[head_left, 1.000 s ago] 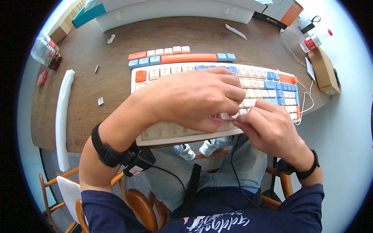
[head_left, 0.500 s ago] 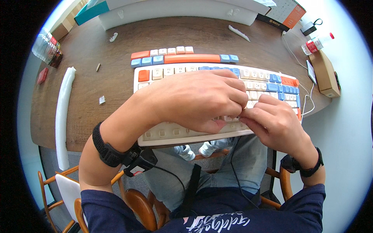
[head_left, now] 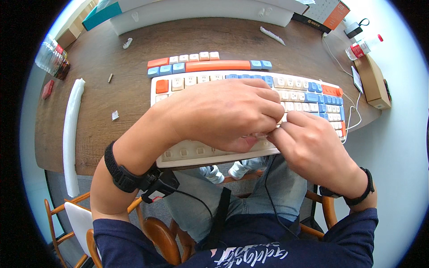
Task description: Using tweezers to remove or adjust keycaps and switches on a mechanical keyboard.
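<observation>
A white keyboard (head_left: 196,156) lies at the table's near edge, with cream, blue and orange keycaps in its upper rows. Bare switch sockets show along its lower left rows. My left hand (head_left: 234,114) reaches across the middle of it, fingers curled down and closed. Beside it my right hand (head_left: 310,138) is closed in a pinch, its fingertips meeting those of the left over the lower middle of the keyboard. Whatever sits between the fingers is hidden. Behind the keyboard, loose keycaps stand in two rows, including a long orange spacebar keycap (head_left: 218,65).
A white foam strip (head_left: 73,134) lies on the left, near plastic bottles (head_left: 52,60). White foam packaging (head_left: 201,18) spans the back. At right are a cardboard box (head_left: 372,82), a red-capped bottle (head_left: 363,48), a desk calendar (head_left: 322,15) and a white cable (head_left: 337,62).
My right hand has turned and shifted slightly left, its fingers now more tucked against the left fingertips. My left hand stays nearly in place. The whole view has shifted a little.
</observation>
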The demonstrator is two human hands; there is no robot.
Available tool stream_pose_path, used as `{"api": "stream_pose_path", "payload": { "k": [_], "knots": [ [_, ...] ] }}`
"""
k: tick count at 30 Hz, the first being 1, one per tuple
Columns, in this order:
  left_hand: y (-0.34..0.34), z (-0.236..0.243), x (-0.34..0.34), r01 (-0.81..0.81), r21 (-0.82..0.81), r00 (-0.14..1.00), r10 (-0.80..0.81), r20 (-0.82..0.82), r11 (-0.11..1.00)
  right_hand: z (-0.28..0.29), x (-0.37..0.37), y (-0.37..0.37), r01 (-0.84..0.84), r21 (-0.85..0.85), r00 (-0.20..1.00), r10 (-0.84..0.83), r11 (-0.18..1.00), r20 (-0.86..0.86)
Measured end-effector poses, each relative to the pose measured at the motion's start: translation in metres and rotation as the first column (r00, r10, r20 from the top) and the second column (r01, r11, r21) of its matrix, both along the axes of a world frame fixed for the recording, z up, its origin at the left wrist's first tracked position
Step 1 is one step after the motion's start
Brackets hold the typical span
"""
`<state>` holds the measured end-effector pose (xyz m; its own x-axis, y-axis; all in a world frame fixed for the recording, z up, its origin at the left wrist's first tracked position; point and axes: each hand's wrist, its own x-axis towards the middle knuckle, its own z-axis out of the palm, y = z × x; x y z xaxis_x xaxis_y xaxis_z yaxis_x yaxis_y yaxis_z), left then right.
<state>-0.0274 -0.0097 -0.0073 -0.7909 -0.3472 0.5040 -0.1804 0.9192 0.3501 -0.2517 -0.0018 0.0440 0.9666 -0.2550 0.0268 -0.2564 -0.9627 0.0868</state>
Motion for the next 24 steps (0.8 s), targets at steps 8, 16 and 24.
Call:
{"api": "stream_pose_path", "payload": {
  "k": [8, 16, 24],
  "knots": [
    [-0.001, -0.004, -0.001, 0.0, 0.036, 1.0, -0.001, 0.014, 0.999, -0.024, -0.015, -0.016, -0.003, 0.269, 0.971, -0.061, 0.963, 0.231],
    [-0.001, -0.005, -0.001, 0.032, 0.046, 0.998, -0.03, -0.046, 0.998, -0.039, -0.018, -0.015, -0.06, 0.224, 0.925, -0.03, 0.973, 0.378],
    [0.0, -0.005, 0.0, 0.004, 0.046, 1.0, -0.003, -0.014, 0.999, -0.046, -0.022, -0.012, -0.072, 0.071, 0.92, 0.039, 0.995, 0.391]
  ]
}}
